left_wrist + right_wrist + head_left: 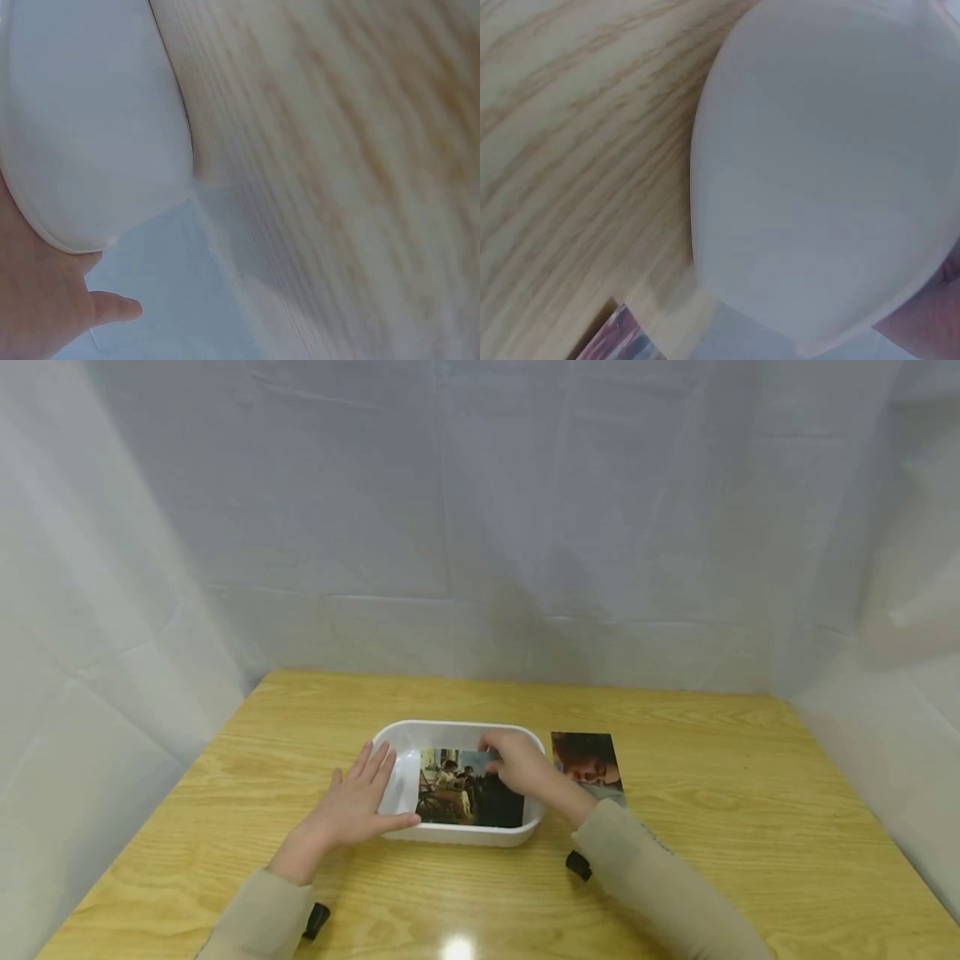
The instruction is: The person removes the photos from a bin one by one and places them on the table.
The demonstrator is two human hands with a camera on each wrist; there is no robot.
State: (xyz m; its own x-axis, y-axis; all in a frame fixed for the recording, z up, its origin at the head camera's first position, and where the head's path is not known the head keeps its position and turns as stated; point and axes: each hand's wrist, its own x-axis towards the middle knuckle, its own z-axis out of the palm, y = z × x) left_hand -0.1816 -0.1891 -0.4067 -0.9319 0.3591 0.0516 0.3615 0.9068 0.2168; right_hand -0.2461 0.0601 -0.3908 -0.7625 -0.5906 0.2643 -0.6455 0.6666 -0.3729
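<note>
A white rectangular tray stands on the wooden table. Inside it lies a dark photo of seated figures. My right hand reaches into the tray from the right, its curled fingers on the photo's upper right part. My left hand lies flat with straight fingers against the tray's left rim. A second photo, a portrait, lies on the table right of the tray. The left wrist view shows the tray's outer wall close up; the right wrist view shows the tray wall and a corner of the portrait photo.
White cloth hangs behind and at both sides of the table. The table's bare wood stretches to the left, right and front of the tray.
</note>
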